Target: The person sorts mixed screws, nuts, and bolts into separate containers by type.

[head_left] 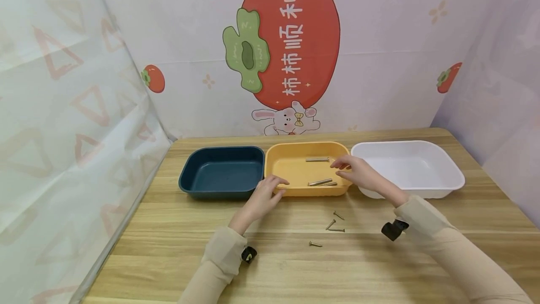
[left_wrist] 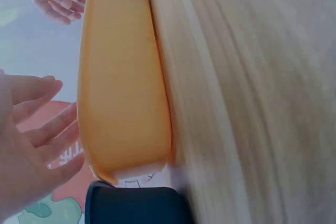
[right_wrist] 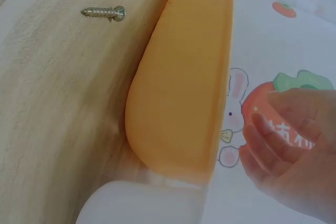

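Observation:
My left hand [head_left: 264, 198] hovers at the near left corner of the yellow tray [head_left: 287, 192], fingers apart and holding nothing. Over the tray's right side is my right hand [head_left: 359, 172], its fingers loosely bent with nothing between them. Inside the tray lie a long metal bolt [head_left: 317, 159] toward the back and more bolts [head_left: 320, 182] near the front wall. In the left wrist view the left hand [left_wrist: 31, 140] is beside the tray's rim. The right wrist view has the right hand [right_wrist: 294, 150] above the rim, apart from it.
Several short screws [head_left: 331, 224] lie on the wooden table [head_left: 295, 276] in front of the yellow tray. A dark blue tray [head_left: 221, 195] stands against its left side, and a white tray [head_left: 451, 183] adjoins its right. Behind them hangs a printed backdrop [head_left: 367, 83].

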### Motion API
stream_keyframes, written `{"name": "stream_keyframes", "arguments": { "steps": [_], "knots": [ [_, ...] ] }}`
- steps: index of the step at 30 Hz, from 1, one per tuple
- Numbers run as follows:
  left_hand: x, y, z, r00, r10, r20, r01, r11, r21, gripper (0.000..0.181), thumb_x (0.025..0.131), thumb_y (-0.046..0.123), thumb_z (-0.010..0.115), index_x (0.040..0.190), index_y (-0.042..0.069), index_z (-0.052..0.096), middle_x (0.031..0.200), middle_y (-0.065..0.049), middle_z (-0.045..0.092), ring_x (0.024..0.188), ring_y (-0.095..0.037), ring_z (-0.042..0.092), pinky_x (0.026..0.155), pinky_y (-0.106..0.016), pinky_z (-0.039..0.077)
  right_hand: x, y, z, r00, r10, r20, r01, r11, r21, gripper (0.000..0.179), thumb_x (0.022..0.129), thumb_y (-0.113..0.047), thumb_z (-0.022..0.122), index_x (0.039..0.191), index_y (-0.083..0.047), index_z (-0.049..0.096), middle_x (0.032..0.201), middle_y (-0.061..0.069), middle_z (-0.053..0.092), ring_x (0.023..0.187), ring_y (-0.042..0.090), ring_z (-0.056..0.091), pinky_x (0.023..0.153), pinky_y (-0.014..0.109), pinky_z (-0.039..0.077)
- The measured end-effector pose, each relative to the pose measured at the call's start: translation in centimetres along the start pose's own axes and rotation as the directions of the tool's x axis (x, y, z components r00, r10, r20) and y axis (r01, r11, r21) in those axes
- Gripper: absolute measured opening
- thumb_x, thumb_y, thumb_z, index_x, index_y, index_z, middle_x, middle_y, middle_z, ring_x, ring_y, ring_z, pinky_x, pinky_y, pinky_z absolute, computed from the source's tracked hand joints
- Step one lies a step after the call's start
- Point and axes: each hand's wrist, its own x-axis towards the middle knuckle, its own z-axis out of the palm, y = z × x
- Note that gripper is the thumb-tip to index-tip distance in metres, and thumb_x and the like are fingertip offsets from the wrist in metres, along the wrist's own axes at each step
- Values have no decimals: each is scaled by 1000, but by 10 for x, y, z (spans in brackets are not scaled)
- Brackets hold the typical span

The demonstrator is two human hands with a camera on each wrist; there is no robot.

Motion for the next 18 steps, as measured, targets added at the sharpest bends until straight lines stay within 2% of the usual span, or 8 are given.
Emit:
{"name": "stream_keyframes", "arguments": {
  "steps": [6, 11, 14, 18],
  "knots": [
    [-6, 13, 5, 995, 95, -14, -95, 995, -33, 21, 86, 9, 57, 107, 5, 57, 103, -8, 55, 98, -22, 51, 84, -38, 40, -16, -1, -10, 999, -1, -54, 1, 1000, -16, 16, 81, 3, 58, 97, 5, 60, 94, 16, 60, 87, 31, 56, 77, 45, 44],
    [-9, 21, 12, 985, 169, -17, -170, 983, -64, 21, 85, 7, 57, 105, 3, 57, 103, -7, 55, 99, -20, 50, 84, -33, 41, -30, 3, -18, 994, -5, -107, -2, 998, -59, 17, 80, 4, 58, 97, 5, 61, 93, 15, 60, 86, 31, 56, 76, 46, 45],
    [-11, 25, 15, 979, 206, 3, -205, 976, -73, 20, 84, 5, 58, 104, 5, 58, 102, -6, 56, 99, -19, 51, 86, -31, 41, -38, 7, -23, 990, -11, -138, -1, 996, -84, 17, 79, 5, 59, 96, 5, 61, 93, 15, 61, 85, 32, 57, 75, 46, 45],
    [-12, 30, 20, 974, 215, 74, -210, 975, -65, 20, 85, 9, 57, 105, 8, 58, 104, -4, 55, 99, -17, 51, 86, -30, 41, -50, 12, -31, 986, -5, -165, -14, 993, -113, 17, 79, 4, 59, 96, 4, 61, 92, 16, 61, 85, 32, 57, 74, 47, 45]
  ]
}}
